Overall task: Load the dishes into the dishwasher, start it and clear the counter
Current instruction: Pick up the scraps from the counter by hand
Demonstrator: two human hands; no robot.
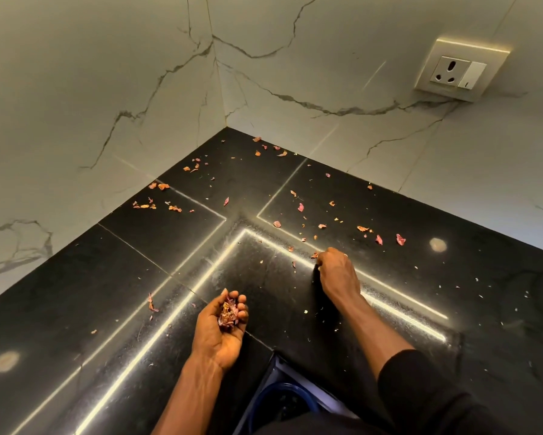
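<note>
Dry pink and orange peel scraps [300,207] lie scattered over the black corner counter [113,277]. My left hand [223,324] is turned palm up above the counter, its fingers cupped round a small heap of gathered scraps [227,313]. Farther out, my right hand [334,270] is palm down on the counter with its fingertips curled at a scrap [314,255]; what the fingers hold is hidden under the hand. More scraps lie past it toward the walls.
White marbled walls meet in the corner behind the counter. A wall socket with a switch [458,72] sits at the upper right. Below the counter's inner edge, between my arms, a dark opening with a blue curved rim [282,394] shows.
</note>
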